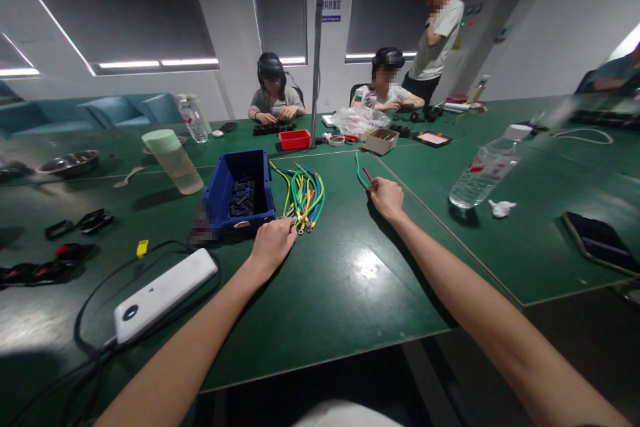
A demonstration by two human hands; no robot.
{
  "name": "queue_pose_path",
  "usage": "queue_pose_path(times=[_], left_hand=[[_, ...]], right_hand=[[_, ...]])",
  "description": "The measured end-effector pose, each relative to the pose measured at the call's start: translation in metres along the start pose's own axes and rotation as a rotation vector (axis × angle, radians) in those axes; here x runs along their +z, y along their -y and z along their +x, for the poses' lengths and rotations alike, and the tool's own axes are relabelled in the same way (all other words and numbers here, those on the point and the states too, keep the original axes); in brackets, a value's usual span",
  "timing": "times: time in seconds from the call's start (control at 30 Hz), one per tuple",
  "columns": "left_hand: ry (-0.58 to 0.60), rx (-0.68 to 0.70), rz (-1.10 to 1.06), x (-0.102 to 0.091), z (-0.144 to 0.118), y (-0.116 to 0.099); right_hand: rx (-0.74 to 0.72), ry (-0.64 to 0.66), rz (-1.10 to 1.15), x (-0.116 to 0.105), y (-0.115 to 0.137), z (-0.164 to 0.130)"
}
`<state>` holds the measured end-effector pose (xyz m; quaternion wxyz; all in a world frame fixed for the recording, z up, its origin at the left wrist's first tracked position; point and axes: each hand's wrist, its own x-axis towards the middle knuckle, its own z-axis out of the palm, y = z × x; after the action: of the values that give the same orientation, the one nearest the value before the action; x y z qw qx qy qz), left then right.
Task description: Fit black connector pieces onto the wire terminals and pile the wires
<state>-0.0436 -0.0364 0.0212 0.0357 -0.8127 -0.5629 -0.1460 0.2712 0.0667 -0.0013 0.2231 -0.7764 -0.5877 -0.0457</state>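
Note:
A bundle of green, yellow and blue wires with metal ring terminals lies on the green table. My left hand rests at the bundle's near end, its fingers curled beside the terminals. What those fingers pinch, if anything, is hidden. Farther right, my right hand is closed on a green wire and a short red wire, whose ends stick out toward the far side. A blue bin holding small black parts stands just left of the bundle.
Left are a white power bank with a black cable and a green-lidded bottle. A water bottle and a phone lie to the right. A red tray and cardboard box sit beyond. Several people are across the table.

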Motion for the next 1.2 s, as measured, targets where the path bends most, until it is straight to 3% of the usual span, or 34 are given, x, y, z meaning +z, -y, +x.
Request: queue_pose_path(times=[0.53, 0.87, 1.2], left_hand=[[0.001, -0.032, -0.031, 0.000, -0.001, -0.002], [0.074, 0.061, -0.012, 0.002, -0.001, -0.005], [0.057, 0.117, -0.095, 0.003, -0.001, -0.002]], right_hand=[[0.033, 0.008, -0.031, -0.005, 0.004, -0.004], [0.042, 0.018, -0.022, -0.005, 0.005, -0.004], [-0.019, -0.077, 0.048, -0.013, 0.014, -0.009]])
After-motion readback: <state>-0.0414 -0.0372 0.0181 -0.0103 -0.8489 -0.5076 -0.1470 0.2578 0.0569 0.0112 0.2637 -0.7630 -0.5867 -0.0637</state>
